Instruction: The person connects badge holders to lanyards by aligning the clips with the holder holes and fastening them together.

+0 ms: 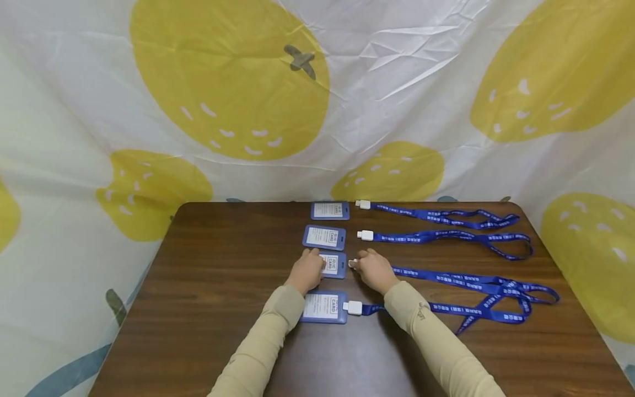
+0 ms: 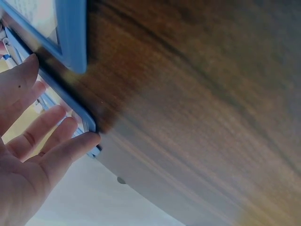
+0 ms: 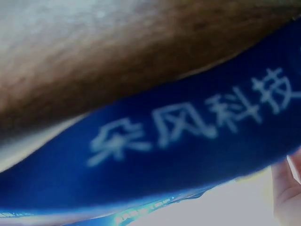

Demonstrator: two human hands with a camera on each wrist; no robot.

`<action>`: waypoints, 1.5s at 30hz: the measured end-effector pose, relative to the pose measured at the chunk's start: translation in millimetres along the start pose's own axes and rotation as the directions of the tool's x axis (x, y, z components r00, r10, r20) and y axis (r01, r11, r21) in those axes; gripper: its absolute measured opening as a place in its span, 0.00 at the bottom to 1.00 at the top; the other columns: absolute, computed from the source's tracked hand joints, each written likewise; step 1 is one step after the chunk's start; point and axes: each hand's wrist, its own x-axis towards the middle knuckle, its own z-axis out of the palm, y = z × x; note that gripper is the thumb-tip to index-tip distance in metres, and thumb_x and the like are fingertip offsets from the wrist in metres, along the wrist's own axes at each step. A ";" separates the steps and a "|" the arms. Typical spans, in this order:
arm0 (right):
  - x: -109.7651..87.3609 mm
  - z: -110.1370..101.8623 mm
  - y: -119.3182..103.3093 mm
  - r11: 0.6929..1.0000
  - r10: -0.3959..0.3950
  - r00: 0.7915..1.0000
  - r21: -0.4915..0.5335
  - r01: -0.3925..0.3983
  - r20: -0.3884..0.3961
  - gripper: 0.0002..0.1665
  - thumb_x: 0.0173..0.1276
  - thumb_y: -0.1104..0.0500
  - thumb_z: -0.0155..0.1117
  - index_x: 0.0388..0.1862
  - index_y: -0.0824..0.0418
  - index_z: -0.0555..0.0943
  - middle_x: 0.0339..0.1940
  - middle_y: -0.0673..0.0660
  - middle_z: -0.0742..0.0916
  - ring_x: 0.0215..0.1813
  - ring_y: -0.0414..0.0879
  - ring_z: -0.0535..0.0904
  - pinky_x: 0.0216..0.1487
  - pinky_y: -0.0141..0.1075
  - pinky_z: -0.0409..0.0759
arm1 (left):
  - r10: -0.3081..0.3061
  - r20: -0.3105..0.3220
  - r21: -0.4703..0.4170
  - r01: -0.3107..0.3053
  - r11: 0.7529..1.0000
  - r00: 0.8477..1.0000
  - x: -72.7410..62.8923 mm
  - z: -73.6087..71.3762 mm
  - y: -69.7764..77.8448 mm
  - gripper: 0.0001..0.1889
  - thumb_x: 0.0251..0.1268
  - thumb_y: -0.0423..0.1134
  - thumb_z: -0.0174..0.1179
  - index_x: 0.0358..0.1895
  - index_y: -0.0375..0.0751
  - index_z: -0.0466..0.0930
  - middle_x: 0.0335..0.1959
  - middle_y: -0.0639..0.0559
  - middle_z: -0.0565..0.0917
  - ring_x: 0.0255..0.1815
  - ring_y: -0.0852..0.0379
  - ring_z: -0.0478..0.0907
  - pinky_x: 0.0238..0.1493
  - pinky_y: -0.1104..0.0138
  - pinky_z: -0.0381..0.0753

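Observation:
In the head view, my left hand [image 1: 305, 272] grips a blue ID card holder [image 1: 339, 266], third from the back, by its left part. The left wrist view shows the thumb and fingers of the left hand [image 2: 35, 155] at the holder's edges [image 2: 75, 104]. Just right of its slotted end, my right hand [image 1: 375, 271] pinches the white clip [image 1: 353, 263] of a blue lanyard [image 1: 441, 279], mostly hidden by the fingers. A small gap separates clip and holder. White lettering on the lanyard strap [image 3: 155, 146] fills the right wrist view.
Nearest me, another card holder [image 1: 322, 307] has a white clip [image 1: 353, 307] at its slotted end, its strap passing under the right forearm. Farther back lie two more holders [image 1: 324, 236] [image 1: 329, 210], each facing a separate lanyard [image 1: 426, 237] [image 1: 421, 214]. A fruit-print curtain [image 1: 233, 82] hangs behind the table.

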 end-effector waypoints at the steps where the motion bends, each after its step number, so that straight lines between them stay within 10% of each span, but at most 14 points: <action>1: 0.6 -0.3 -0.6 1.000 -0.001 1.000 -0.003 0.001 0.006 0.07 0.53 0.66 0.66 0.30 0.55 0.86 0.24 0.55 0.79 0.27 0.51 0.71 0.29 0.42 0.74 | -0.001 0.000 0.003 0.001 1.000 1.000 0.6 1.1 -0.2 0.04 0.45 0.35 0.68 0.25 0.43 0.82 0.31 0.46 0.73 0.36 0.48 0.70 0.38 0.63 0.76; 45: 9.2 3.9 -4.0 0.997 -0.076 0.997 -0.016 0.076 0.030 0.11 0.51 0.69 0.64 0.31 0.57 0.86 0.22 0.54 0.75 0.26 0.49 0.69 0.28 0.38 0.71 | -0.059 0.103 0.044 0.055 0.998 0.993 4.6 -6.5 7.8 0.07 0.49 0.38 0.67 0.31 0.40 0.83 0.36 0.44 0.73 0.41 0.49 0.70 0.38 0.61 0.78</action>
